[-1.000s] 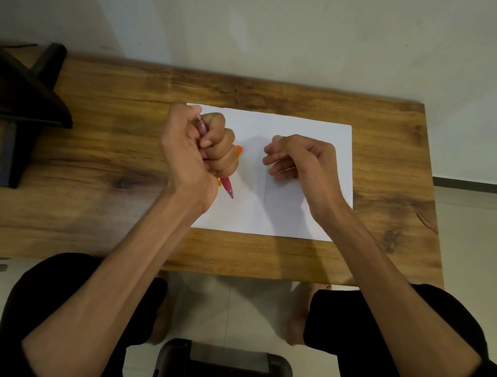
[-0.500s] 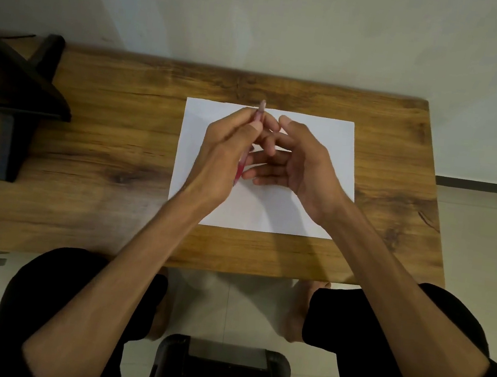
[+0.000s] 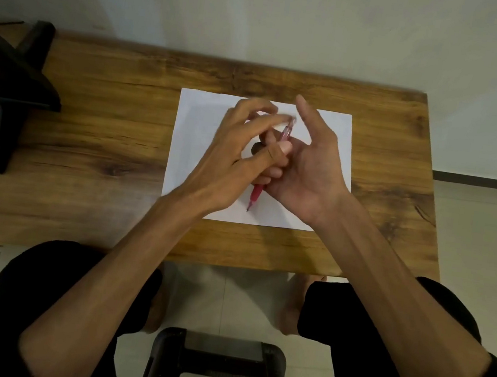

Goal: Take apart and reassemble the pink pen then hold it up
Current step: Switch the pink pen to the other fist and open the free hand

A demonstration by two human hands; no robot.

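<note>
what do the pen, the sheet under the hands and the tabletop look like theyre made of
Pink pen: likely plastic, since the upper barrel looks translucent and the lower grip is solid pink-red.
Sheet: paper, thin, matte white, lying flat.
Tabletop: wood or wood-look laminate, with brown grain, knots and a smooth finish; which one can't be told.

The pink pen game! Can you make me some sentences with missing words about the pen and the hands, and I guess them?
1. The pink pen points its tip toward the ____ edge of the table.
2. Under both hands lies a white sheet of ____.
3. The left hand and right hand hold the pen ____ the table, not on it.

Missing words: near; paper; above
</note>
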